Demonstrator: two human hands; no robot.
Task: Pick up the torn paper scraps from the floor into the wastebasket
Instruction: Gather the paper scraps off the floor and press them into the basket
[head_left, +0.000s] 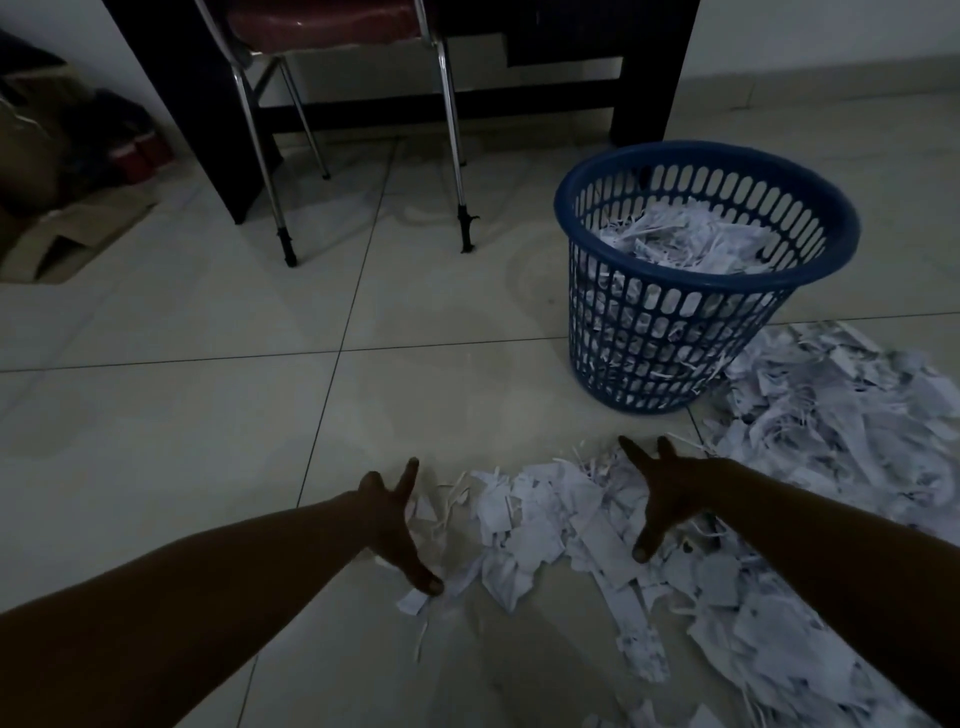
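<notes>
- Two bare forearms reach in from the bottom edge over a dim tiled floor (208, 415), one from each lower corner.
- The left hand (397, 525) is spread wide, fingers straight and fanned, its thumb tip down against a small scrap at the left fringe of the litter; nothing is gripped.
- The right hand (662, 493) is likewise splayed, fingers pointing away from the person and thumb angled down onto the paper; it holds nothing.
- Between the two hands lies a heap of torn paper scraps (540, 519), white pieces and thin shredded strips mixed together.
- The litter runs on under and past the right hand, spreading to the right and towards the lower right corner in a broad drift.
- Beyond the right hand stands a blue plastic wastebasket (675, 353) with slotted walls, upright on the floor, already well filled with shredded paper (691, 239) that shows through the slots.
- Scraps on the floor touch the basket's base on its right side.
- Beyond the left hand, well apart, stand the chrome legs of a chair (452, 156) with a red seat, tucked at a dark desk (649, 67).
- Far off to the left of the left hand, a flattened cardboard box (67, 239) lies by the wall.
</notes>
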